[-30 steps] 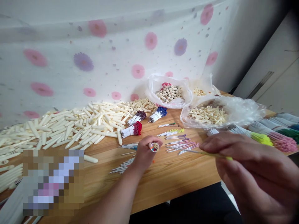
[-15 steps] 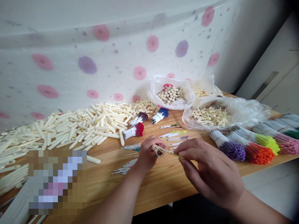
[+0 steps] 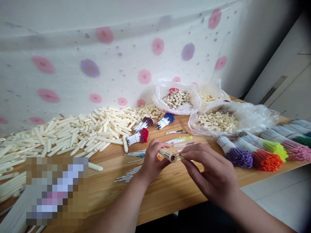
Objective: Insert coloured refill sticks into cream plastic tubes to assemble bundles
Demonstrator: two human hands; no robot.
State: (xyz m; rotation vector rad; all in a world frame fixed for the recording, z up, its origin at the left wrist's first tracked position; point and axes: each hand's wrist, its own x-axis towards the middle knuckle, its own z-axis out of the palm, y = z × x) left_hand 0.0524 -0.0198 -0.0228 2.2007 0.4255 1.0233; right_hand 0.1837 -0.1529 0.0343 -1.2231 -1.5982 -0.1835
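My left hand [image 3: 152,160] is closed around a cream pen barrel [image 3: 167,155], its open end turned to the right with coloured refill tips showing inside. My right hand [image 3: 209,171] pinches a thin yellow-tipped refill [image 3: 181,157] whose end is at the barrel's mouth. Both hands hover over the wooden table [image 3: 170,191]. Loose refills [image 3: 181,139] in several colours lie just behind the hands, and more loose refills [image 3: 127,175] lie to the left of my left wrist.
A big heap of cream barrels [image 3: 80,131] covers the table's left. Banded refill bundles with red [image 3: 138,136], dark [image 3: 145,123] and blue [image 3: 165,119] tips lie beyond. Plastic bags of cream parts [image 3: 220,120] [image 3: 177,98] stand at the back right. Purple [image 3: 236,155], orange [image 3: 263,159] and yellow-green bundles lie right.
My right hand came in from the lower right toward the barrel, and the yellow-tipped refill has slid most of the way into it. My left hand has tilted the barrel more level.
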